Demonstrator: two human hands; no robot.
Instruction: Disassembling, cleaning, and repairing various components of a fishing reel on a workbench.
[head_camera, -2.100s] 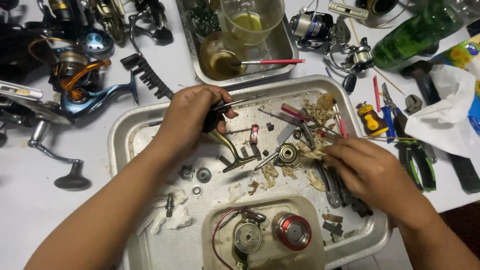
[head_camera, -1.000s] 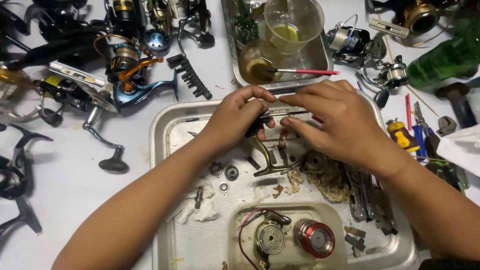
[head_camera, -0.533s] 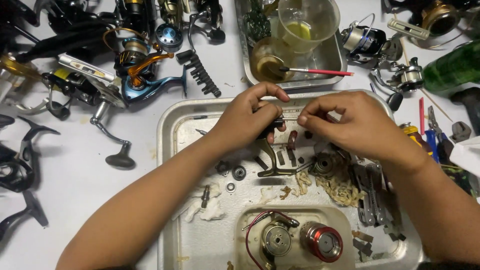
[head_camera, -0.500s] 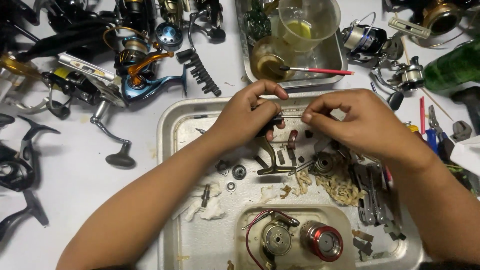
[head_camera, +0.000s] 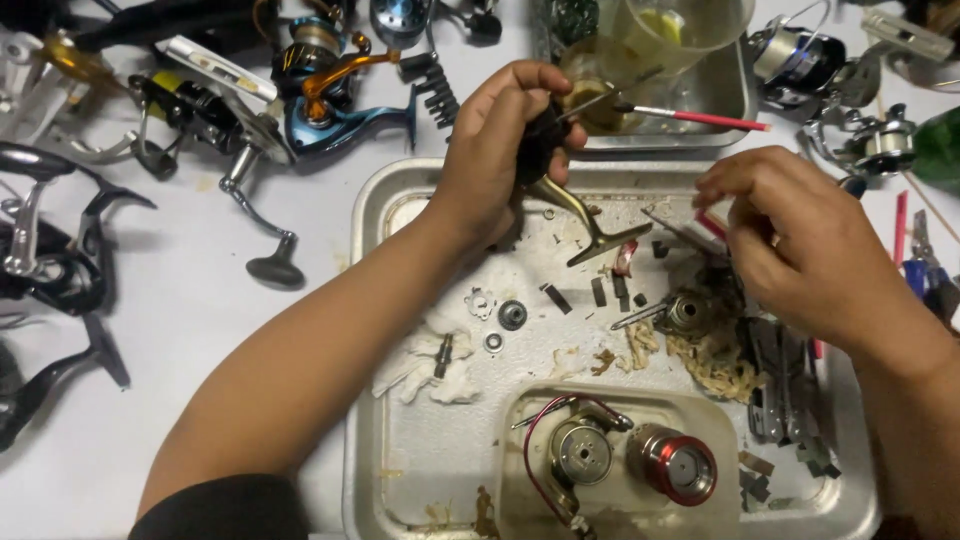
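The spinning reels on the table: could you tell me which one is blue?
The blue reel with the orange bail, just above-left of the left hand; the others are black or silver.

a bronze reel body with a dark top, raised and tilted, foot pointing right, above the far tray edge.

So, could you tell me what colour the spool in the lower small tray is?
Red spool, seen best in the head view.
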